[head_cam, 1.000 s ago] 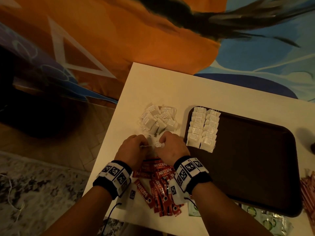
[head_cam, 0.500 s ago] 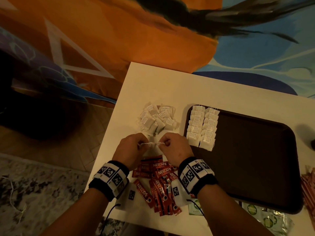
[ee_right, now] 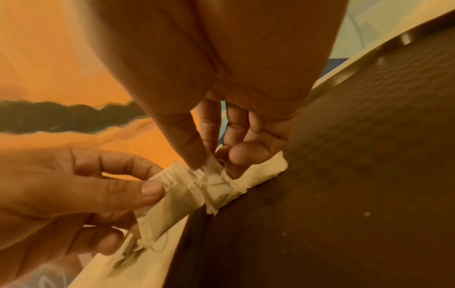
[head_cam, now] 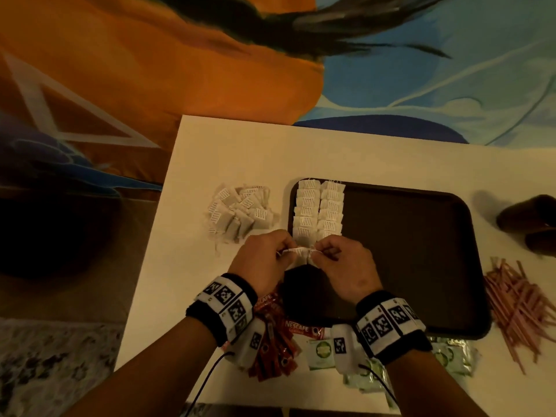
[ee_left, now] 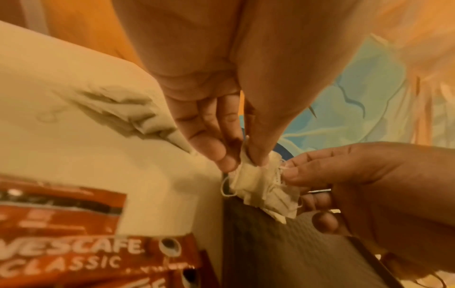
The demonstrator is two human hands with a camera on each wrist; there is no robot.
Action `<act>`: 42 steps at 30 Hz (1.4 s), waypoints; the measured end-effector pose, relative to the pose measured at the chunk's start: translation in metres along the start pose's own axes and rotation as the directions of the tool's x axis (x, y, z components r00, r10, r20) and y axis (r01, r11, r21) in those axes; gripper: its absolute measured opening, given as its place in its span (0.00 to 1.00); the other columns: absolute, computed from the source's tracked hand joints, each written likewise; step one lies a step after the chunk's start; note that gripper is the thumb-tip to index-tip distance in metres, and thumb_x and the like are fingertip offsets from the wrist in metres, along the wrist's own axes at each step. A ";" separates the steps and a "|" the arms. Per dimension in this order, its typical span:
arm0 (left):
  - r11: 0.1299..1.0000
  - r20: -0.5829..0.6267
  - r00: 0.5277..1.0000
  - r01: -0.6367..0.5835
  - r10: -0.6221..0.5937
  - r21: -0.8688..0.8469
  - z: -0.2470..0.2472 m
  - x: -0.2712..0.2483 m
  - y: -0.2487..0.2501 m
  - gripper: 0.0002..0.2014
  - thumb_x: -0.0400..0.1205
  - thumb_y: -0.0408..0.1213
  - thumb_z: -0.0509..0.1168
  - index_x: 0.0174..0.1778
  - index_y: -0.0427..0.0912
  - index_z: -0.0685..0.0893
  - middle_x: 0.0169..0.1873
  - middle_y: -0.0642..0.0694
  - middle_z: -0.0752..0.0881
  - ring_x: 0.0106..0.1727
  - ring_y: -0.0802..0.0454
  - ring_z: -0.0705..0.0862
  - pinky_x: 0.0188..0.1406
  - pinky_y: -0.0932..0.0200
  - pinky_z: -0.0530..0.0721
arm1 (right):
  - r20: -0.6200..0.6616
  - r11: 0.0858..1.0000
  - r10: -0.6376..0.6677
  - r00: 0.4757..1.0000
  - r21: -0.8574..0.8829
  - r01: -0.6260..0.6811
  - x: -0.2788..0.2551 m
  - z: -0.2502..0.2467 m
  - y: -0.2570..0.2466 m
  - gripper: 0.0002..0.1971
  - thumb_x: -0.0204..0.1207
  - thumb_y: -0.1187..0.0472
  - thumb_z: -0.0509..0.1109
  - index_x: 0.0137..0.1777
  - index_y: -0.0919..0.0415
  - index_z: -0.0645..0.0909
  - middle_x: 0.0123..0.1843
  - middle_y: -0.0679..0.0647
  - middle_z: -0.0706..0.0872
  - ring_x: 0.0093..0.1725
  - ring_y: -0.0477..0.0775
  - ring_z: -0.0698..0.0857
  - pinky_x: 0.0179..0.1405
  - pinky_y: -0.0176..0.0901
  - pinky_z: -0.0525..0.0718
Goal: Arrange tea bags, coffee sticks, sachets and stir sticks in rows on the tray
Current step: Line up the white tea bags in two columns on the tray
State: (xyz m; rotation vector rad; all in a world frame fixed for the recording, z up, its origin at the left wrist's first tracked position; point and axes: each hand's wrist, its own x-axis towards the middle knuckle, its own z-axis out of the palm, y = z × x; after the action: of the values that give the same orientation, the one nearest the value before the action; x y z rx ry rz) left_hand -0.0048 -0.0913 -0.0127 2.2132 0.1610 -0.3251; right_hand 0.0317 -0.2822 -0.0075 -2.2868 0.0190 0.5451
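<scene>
Both hands pinch one tea bag [head_cam: 304, 252] between thumb and fingertips over the tray's [head_cam: 421, 236] left edge, just below two rows of tea bags [head_cam: 319, 212]; the left hand [head_cam: 264, 263] holds one end; the right hand [head_cam: 346, 266] holds the other, by its string.

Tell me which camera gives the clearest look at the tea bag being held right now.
The right wrist view: the tea bag fills mid-frame, pinched by the left hand and right hand, string visible. The left wrist view shows it smaller and crumpled. The head view shows only a sliver between the knuckles.
</scene>
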 end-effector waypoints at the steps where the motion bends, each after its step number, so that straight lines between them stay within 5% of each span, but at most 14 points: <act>1: 1.000 0.005 1.000 0.005 -0.005 0.007 0.006 0.002 0.002 0.04 0.82 0.42 0.73 0.50 0.54 0.86 0.40 0.56 0.88 0.41 0.59 0.85 0.44 0.54 0.87 | 0.008 1.000 0.011 1.000 -0.005 -0.011 -0.002 -0.004 0.004 0.06 0.77 0.57 0.80 0.45 0.44 0.88 0.40 0.38 0.89 0.42 0.35 0.87 0.42 0.27 0.82; 5: 0.998 0.030 0.999 0.025 -0.028 0.065 0.025 0.010 0.007 0.06 0.80 0.44 0.74 0.49 0.55 0.83 0.39 0.53 0.88 0.42 0.51 0.87 0.44 0.47 0.88 | 0.043 0.997 0.060 0.997 -0.043 -0.058 -0.006 -0.014 0.018 0.06 0.78 0.57 0.79 0.45 0.43 0.87 0.39 0.38 0.88 0.40 0.35 0.86 0.36 0.22 0.77; 15: 0.993 -0.059 0.998 0.013 -0.007 0.114 0.038 0.026 0.008 0.05 0.82 0.46 0.72 0.43 0.55 0.82 0.43 0.54 0.85 0.43 0.54 0.83 0.44 0.47 0.87 | -0.069 0.990 0.116 0.991 -0.077 -0.121 0.013 -0.021 0.031 0.03 0.78 0.56 0.78 0.49 0.47 0.88 0.42 0.43 0.89 0.43 0.42 0.87 0.47 0.41 0.89; 22: 0.990 -0.115 0.993 0.033 -0.017 0.139 0.038 0.032 0.008 0.04 0.81 0.45 0.73 0.45 0.52 0.84 0.43 0.52 0.82 0.42 0.53 0.82 0.43 0.50 0.86 | -0.100 0.985 0.121 0.988 -0.113 -0.132 0.021 -0.021 0.031 0.03 0.79 0.54 0.78 0.50 0.47 0.87 0.46 0.44 0.89 0.47 0.45 0.88 0.51 0.46 0.90; 29: 0.981 -0.181 0.983 0.011 0.025 0.192 0.041 0.028 0.010 0.11 0.81 0.42 0.73 0.57 0.51 0.79 0.57 0.52 0.73 0.50 0.50 0.81 0.43 0.52 0.86 | -0.188 0.969 0.031 0.982 -0.234 -0.075 0.014 -0.018 0.036 0.13 0.77 0.55 0.78 0.58 0.51 0.81 0.61 0.51 0.79 0.60 0.52 0.82 0.55 0.51 0.88; 34: 0.961 -0.131 0.981 -0.108 0.145 0.256 0.046 0.021 0.004 0.08 0.80 0.36 0.74 0.51 0.49 0.84 0.56 0.52 0.77 0.52 0.49 0.82 0.43 0.49 0.87 | -0.095 0.970 -0.092 0.991 -0.235 0.067 0.005 -0.009 0.041 0.11 0.77 0.61 0.77 0.56 0.49 0.83 0.59 0.47 0.77 0.56 0.50 0.82 0.53 0.47 0.88; 42: 0.954 -0.089 0.986 -0.110 0.140 0.277 0.053 0.022 -0.002 0.10 0.81 0.33 0.71 0.56 0.50 0.87 0.59 0.52 0.79 0.59 0.48 0.82 0.48 0.48 0.88 | -0.049 0.978 -0.062 0.997 -0.204 0.051 0.006 0.001 0.043 0.12 0.77 0.63 0.77 0.59 0.50 0.86 0.58 0.49 0.78 0.53 0.51 0.84 0.54 0.46 0.88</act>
State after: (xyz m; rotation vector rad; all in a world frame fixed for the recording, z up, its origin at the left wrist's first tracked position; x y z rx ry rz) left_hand 0.0065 -0.1322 -0.0515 2.5017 0.0343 -0.1649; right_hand 0.0289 -0.3104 -0.0401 -2.4920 -0.0778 0.4722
